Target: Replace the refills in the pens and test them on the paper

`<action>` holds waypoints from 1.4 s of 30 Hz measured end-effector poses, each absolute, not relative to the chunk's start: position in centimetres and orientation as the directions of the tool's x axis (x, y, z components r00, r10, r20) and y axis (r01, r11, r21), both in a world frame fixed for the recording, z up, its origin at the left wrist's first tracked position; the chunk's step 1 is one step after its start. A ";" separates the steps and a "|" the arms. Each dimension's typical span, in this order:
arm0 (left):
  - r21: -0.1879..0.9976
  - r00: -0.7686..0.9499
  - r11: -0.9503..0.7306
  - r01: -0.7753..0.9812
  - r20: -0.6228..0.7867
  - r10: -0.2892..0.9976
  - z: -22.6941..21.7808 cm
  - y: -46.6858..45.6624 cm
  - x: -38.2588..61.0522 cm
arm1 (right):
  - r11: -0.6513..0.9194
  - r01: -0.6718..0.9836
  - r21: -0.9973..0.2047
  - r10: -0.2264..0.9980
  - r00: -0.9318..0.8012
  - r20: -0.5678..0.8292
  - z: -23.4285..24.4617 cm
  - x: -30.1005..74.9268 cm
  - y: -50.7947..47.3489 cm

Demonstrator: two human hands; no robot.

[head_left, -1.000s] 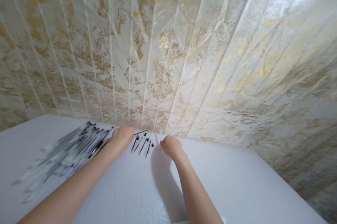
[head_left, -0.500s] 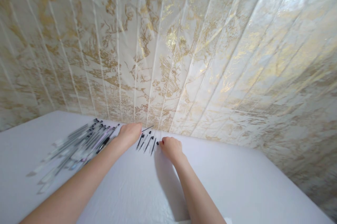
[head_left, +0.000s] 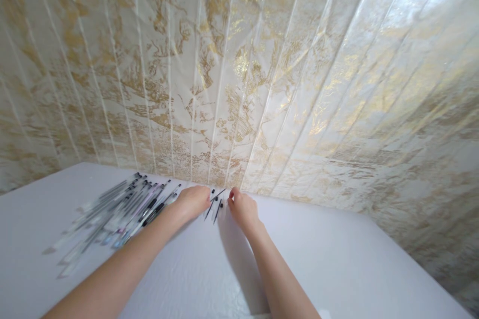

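My left hand (head_left: 195,200) is closed on a slim dark pen (head_left: 218,194), whose end sticks out to the right past the fingertips. Several black pens (head_left: 217,212) with small black ends lie side by side on the table between my hands, partly hidden by the left one. Just right of them my right hand (head_left: 242,209) has its fingers curled in, thumb and forefinger close together; whatever they may hold cannot be made out. A small black cap-like piece (head_left: 221,205) shows beside its fingertips.
A spread of many pens (head_left: 127,204), clear, grey and black with a few purple and blue parts, lies left of my left forearm. Everything rests on a white table (head_left: 322,254). Behind its far edge rises a wall covering (head_left: 239,84) with gold patterns.
My left hand has moved right with the dark pen, closer to my right hand, and now covers some of the small row of pens. My right hand has barely moved.
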State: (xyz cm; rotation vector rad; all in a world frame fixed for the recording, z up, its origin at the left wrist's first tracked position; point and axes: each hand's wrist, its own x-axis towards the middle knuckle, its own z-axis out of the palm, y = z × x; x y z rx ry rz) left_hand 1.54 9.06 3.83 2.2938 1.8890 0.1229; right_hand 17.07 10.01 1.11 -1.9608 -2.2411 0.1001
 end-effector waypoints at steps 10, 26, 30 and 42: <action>0.277 0.228 -0.274 0.921 0.185 0.956 3.7 9.1 3.6 | 0.282 0.953 -0.107 0.956 -0.270 0.117 3.5 17.8 9.9; 0.832 0.136 -0.151 0.534 0.092 0.986 -0.1 11.8 3.2 | 0.185 0.943 -0.277 0.983 -0.182 0.035 1.7 18.8 10.9; 0.914 0.134 -0.133 0.383 0.087 0.987 1.1 10.8 4.1 | 0.454 0.796 -0.401 0.889 -0.434 0.146 3.8 18.2 9.6; 0.799 0.220 -0.232 0.555 0.128 0.967 2.4 7.4 4.9 | 0.258 0.894 -0.366 0.966 -0.246 0.081 2.4 18.7 10.8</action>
